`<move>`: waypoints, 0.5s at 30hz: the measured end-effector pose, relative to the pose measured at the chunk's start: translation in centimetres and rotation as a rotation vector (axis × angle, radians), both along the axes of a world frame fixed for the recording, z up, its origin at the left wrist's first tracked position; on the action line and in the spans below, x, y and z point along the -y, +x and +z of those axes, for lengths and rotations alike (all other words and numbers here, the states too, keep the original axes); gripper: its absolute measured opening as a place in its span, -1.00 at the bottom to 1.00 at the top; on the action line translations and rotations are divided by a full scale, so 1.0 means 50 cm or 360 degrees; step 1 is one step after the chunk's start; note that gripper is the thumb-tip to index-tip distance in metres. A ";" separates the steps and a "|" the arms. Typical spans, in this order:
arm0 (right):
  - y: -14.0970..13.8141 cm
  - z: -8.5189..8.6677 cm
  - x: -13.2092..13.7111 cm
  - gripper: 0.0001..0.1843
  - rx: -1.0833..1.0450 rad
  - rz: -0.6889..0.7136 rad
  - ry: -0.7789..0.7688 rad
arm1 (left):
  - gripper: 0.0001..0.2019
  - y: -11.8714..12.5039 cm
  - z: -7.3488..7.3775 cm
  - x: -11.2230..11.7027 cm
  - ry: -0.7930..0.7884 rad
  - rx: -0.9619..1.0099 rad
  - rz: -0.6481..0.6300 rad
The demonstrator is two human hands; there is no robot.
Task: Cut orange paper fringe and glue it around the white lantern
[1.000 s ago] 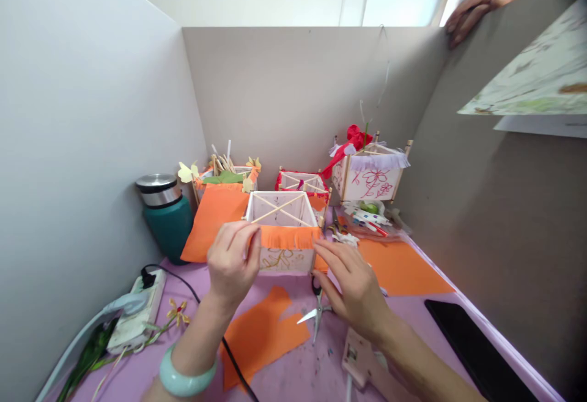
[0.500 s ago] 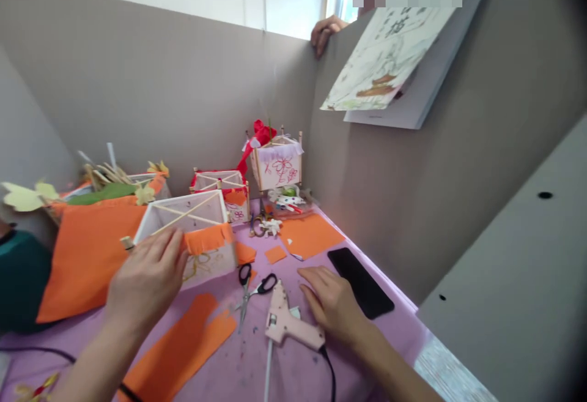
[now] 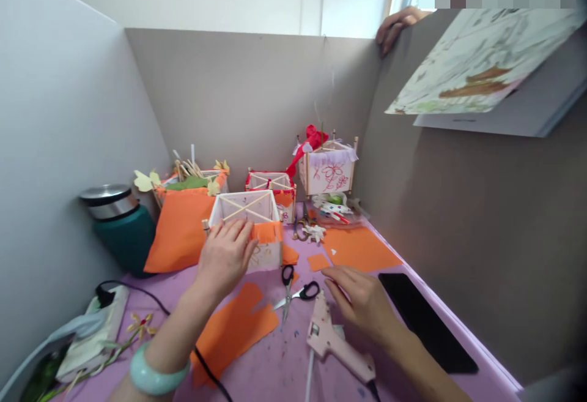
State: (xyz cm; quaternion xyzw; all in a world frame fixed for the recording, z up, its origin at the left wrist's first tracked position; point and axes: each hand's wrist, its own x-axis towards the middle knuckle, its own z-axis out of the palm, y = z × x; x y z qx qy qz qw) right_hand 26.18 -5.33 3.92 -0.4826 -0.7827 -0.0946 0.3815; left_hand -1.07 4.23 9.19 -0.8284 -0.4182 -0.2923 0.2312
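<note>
My left hand (image 3: 228, 254) has its fingers over the front upper edge of a white paper lantern (image 3: 268, 257), framed with wooden sticks. An orange paper strip (image 3: 267, 232) runs along that edge, and my fingers cover its left part. A yellow drawing on the lantern's front is partly visible. My right hand (image 3: 360, 298) holds nothing; its fingers stretch out beside a small orange paper square (image 3: 318, 262). Below it lies a pink glue gun (image 3: 337, 344) with a white glue stick. Black-handled scissors (image 3: 298, 292) rest open between my hands.
Large orange paper pieces (image 3: 238, 325) (image 3: 362, 249) and a black phone (image 3: 428, 322) lie on the purple cloth. Behind stand a red-trimmed lantern (image 3: 287, 206) and a flower-drawn lantern (image 3: 331, 171). At left are a green bottle (image 3: 123, 234) and power strip (image 3: 94, 335). Another person's hand (image 3: 398, 26) grips the partition.
The view has swung left, bringing the bottle, power strip and my bracelet into sight. My left hand stays on the lantern, and my right hand remains by the glue gun.
</note>
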 end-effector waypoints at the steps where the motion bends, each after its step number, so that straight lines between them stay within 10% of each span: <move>1: -0.013 0.012 -0.013 -0.78 -0.0018 0.0055 0.0014 | -0.64 -0.002 0.001 0.004 -0.0035 0.0006 -0.0015; 15: -0.241 0.136 -0.186 -0.69 -0.0057 0.0465 0.0210 | -0.77 -0.067 0.061 -0.012 0.0227 0.0565 0.0059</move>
